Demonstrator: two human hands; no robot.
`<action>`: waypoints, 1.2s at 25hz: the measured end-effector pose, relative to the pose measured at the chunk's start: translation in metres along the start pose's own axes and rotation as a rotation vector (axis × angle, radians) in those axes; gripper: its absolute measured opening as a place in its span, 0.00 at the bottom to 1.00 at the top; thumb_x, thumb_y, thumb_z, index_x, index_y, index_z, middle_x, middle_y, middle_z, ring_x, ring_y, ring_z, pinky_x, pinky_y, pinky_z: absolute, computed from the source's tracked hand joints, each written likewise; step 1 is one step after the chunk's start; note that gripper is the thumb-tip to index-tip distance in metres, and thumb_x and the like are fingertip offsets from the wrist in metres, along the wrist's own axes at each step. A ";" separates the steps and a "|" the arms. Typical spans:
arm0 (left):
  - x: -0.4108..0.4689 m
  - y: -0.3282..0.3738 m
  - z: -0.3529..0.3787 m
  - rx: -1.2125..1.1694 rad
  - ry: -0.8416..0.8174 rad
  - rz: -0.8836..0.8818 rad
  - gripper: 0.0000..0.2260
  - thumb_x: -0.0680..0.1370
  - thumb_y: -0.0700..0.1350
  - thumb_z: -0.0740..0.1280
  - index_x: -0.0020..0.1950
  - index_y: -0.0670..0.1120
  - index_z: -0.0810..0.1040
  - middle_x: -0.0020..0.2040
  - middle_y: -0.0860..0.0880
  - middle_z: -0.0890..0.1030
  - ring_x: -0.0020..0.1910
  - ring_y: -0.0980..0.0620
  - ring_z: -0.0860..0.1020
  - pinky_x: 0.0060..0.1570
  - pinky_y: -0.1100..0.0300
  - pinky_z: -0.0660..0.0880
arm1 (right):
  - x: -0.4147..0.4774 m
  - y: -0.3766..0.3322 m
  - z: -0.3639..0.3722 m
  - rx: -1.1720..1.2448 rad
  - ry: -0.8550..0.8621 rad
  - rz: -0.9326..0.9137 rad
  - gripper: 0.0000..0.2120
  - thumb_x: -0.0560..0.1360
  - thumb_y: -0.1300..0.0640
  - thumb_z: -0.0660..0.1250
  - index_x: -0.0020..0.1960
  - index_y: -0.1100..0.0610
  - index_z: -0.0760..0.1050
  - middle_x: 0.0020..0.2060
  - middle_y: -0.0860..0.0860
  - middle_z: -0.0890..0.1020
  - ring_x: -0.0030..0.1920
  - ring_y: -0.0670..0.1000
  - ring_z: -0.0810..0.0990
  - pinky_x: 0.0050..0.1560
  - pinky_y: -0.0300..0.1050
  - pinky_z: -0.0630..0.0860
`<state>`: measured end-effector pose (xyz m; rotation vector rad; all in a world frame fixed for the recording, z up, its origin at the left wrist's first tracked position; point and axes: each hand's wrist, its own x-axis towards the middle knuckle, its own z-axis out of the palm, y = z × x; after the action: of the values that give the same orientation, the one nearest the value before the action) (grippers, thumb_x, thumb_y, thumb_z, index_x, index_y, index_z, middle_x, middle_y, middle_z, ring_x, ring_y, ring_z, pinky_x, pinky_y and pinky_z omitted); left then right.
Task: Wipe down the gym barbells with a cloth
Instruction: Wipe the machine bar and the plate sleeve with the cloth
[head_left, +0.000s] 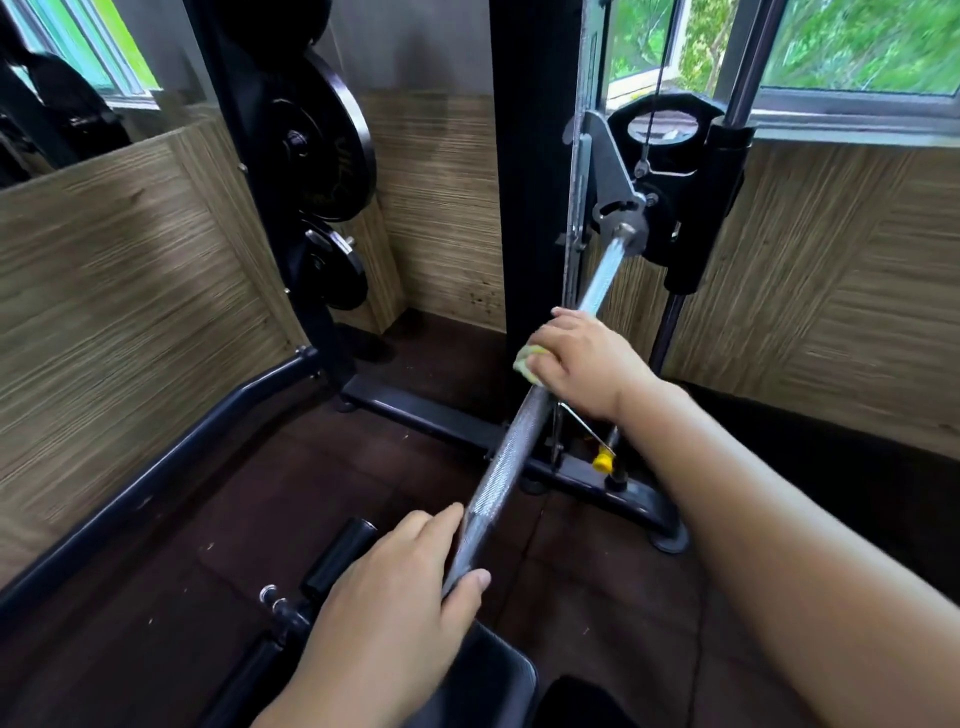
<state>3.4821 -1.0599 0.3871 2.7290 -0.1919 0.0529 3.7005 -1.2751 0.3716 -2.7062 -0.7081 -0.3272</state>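
Observation:
A knurled steel barbell (506, 449) runs from the lower middle up and right to the black machine carriage (631, 228). My left hand (395, 592) grips the near end of the bar. Further up, my right hand (582, 356) wraps around the bar with a pale yellow-green cloth (525, 364) pressed under the palm; only a corner of the cloth shows at the left of the fingers.
Black weight plates (322, 140) hang on a rack post at the left. The machine's base frame (447, 415) crosses the dark rubber floor. A bench pad (488, 680) and a foam roller (340, 558) sit below my left hand. Wood-panelled walls close in on both sides.

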 end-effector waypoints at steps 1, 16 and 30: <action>-0.001 -0.001 0.000 -0.006 -0.003 0.002 0.26 0.79 0.64 0.56 0.76 0.61 0.57 0.61 0.64 0.68 0.60 0.58 0.73 0.54 0.62 0.71 | -0.011 -0.018 0.005 0.003 0.002 -0.015 0.22 0.78 0.46 0.55 0.52 0.56 0.85 0.49 0.53 0.86 0.62 0.59 0.79 0.72 0.55 0.64; -0.005 -0.002 -0.002 0.008 -0.034 -0.001 0.29 0.78 0.65 0.56 0.77 0.59 0.55 0.63 0.65 0.68 0.61 0.59 0.73 0.57 0.61 0.71 | -0.091 -0.065 0.051 0.541 0.257 0.144 0.22 0.84 0.46 0.57 0.75 0.52 0.69 0.81 0.50 0.60 0.83 0.50 0.47 0.81 0.47 0.50; -0.054 -0.003 -0.014 0.074 -0.014 -0.120 0.29 0.79 0.65 0.57 0.78 0.59 0.55 0.67 0.65 0.66 0.65 0.60 0.70 0.61 0.61 0.70 | -0.088 -0.085 0.022 0.262 -0.004 -0.182 0.21 0.81 0.44 0.55 0.65 0.50 0.80 0.62 0.48 0.81 0.77 0.54 0.65 0.80 0.56 0.54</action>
<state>3.4288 -1.0448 0.3956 2.8096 -0.0299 0.0069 3.5855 -1.2353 0.3461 -2.4029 -0.9310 -0.2516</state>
